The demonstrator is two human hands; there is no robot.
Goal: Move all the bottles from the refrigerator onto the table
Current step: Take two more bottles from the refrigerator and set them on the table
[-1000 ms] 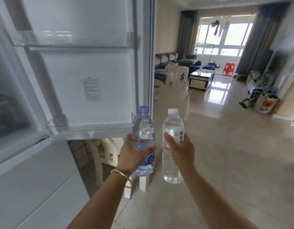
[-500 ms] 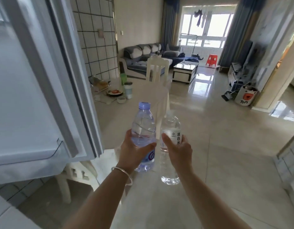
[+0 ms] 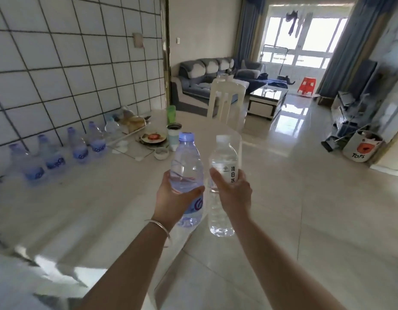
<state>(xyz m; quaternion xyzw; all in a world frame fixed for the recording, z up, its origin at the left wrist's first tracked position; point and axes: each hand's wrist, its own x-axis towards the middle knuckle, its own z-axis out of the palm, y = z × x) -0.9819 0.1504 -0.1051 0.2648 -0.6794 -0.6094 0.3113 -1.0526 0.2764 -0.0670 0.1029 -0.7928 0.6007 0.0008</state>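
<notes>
Along the tiled wall at far left, a row of clear plastic bottles (image 3: 54,158) with pale blue caps and blue-printed labels stands upright on the surface (image 3: 88,198); motion blur leaves the label script unreadable. Further along the same wall sit a plate (image 3: 153,138) with red-marked contents, a small bowl (image 3: 161,152) and a capped cup (image 3: 174,136). The left hand (image 3: 171,201), a metal bangle (image 3: 159,227) on its wrist, has its grip closed round the middle of the blue-capped bottle (image 3: 187,173): clear, ribbed, near upright, holding clear liquid, with a blue label showing a rounded logo below the thumb; the brand cannot be read. Just beside it, the right hand (image 3: 232,195) has its grip closed round the white-capped bottle (image 3: 223,175), clear and also holding clear liquid, its white label bearing a small emblem and the vertical characters 凉白水. Both bottles are held in the air above the near right edge of the surface, close together; contact between them cannot be determined. At far right, on the floor, a white bin (image 3: 361,148) reads "Toys".
</notes>
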